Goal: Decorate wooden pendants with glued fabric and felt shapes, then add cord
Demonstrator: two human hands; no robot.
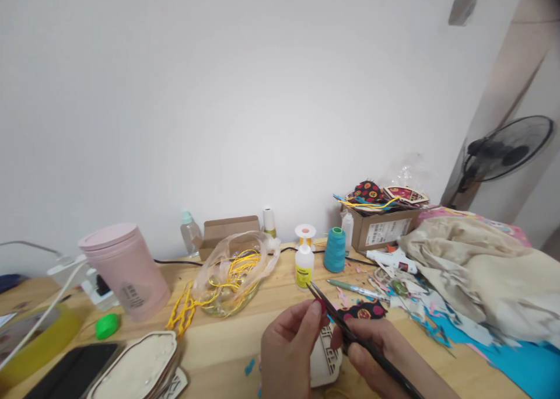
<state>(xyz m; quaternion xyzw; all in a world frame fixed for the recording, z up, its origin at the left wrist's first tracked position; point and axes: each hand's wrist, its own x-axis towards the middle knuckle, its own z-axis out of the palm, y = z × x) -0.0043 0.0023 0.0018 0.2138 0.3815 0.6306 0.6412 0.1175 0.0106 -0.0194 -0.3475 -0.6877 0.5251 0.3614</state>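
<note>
My left hand (291, 346) is closed in a pinch around a small red piece (322, 305), whose shape is mostly hidden by the thumb and fingers. In my right hand (376, 352) are long black tweezers (350, 333), their back end sticking out to the lower right. The pointed tips reach just past the left thumb, close to the red piece; whether they touch it I cannot tell. Beneath both hands lies a pale wooden panel (326, 355) with cut-out lattice patterns, partly covered. Dark fabric with red and orange dots (364, 310) rests just behind the right hand.
A glue bottle (303, 268) and a teal thread spool (335, 250) stand behind my hands. Fabric scraps (431, 323) and a glue gun (392, 261) lie right. A bag of yellow cord (238, 270), pink tumbler (126, 273), stacked wooden panels (135, 367) and phone (72, 373) are left.
</note>
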